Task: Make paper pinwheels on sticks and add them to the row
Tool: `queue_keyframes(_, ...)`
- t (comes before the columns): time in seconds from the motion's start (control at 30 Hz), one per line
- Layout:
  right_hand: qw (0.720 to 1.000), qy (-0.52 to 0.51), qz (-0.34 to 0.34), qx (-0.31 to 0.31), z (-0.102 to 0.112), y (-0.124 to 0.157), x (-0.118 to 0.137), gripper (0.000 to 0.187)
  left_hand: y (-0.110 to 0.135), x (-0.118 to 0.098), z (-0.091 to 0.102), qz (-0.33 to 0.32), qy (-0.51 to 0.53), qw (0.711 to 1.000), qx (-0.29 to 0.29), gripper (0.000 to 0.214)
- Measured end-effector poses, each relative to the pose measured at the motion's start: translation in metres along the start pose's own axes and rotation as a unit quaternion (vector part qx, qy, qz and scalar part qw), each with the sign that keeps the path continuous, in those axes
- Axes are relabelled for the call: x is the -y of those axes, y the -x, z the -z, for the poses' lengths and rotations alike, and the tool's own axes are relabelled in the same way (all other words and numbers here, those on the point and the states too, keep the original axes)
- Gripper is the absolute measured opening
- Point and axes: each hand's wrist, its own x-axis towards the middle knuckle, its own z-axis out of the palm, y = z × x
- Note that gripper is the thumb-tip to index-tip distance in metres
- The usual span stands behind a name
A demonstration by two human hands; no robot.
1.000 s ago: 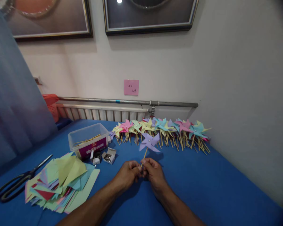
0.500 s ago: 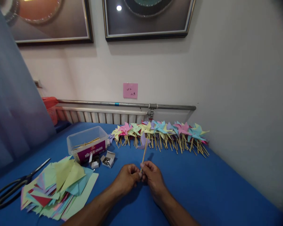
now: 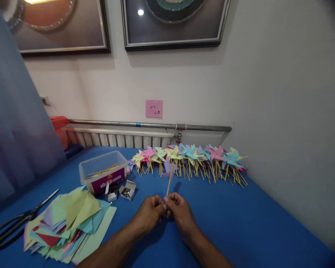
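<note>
A purple paper pinwheel (image 3: 168, 166) on a thin wooden stick (image 3: 170, 181) stands nearly upright, tilted slightly right, over the blue tabletop. My left hand (image 3: 151, 213) is closed, its thumb and fingers pinched at the stick's lower end. Right against it, my right hand (image 3: 180, 210) also pinches the stick low down. The fingers hide the bottom end of the stick. Behind the held pinwheel lies a row of finished-looking pinwheels (image 3: 190, 151) in pink, yellow, blue and green, their sticks pointing toward me.
To the left are a clear plastic box (image 3: 86, 169) of sticks and two small open cartons, one (image 3: 127, 190) holding shiny metal pieces. A pile of coloured paper (image 3: 68, 227) lies nearer, beside black scissors (image 3: 19, 223). A radiator (image 3: 117, 139) and wall bound the table's back.
The purple pinwheel has turned on its stick and shows more of its blades. My right fingers sit slightly lower on the stick, closer to my left fingertips.
</note>
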Motion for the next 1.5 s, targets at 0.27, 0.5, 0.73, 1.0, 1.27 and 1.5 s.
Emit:
queue_keyframes(0.27, 0.999, 0.029, -0.007, -0.014, 0.0, 0.003, 0.003, 0.039, -0.001, 0.001, 0.001, 0.009, -0.026, 0.999, -0.025, 0.025)
queue_keyframes(0.5, 1.0, 0.021, -0.016, -0.01, -0.002, 0.002, 0.004, 0.034, 0.0, -0.006, -0.001, 0.006, -0.008, 1.0, 0.01, 0.027)
queue_keyframes(0.73, 0.999, 0.02, -0.018, -0.02, -0.001, 0.001, 0.003, 0.037, -0.002, 0.0, 0.0, 0.008, -0.022, 1.0, -0.015, 0.023)
queue_keyframes(1.0, 0.999, 0.023, 0.002, -0.026, 0.001, -0.002, -0.003, 0.04, -0.002, 0.002, -0.001, -0.009, -0.013, 0.999, -0.042, 0.024)
queue_keyframes(1.27, 0.999, 0.03, 0.01, -0.024, 0.0, -0.001, -0.003, 0.039, -0.004, 0.007, 0.0, -0.022, -0.036, 0.997, -0.064, 0.022)
queue_keyframes(1.5, 0.999, 0.032, 0.002, -0.011, -0.002, 0.002, 0.003, 0.037, 0.002, -0.001, 0.003, -0.068, -0.151, 0.98, -0.107, 0.017)
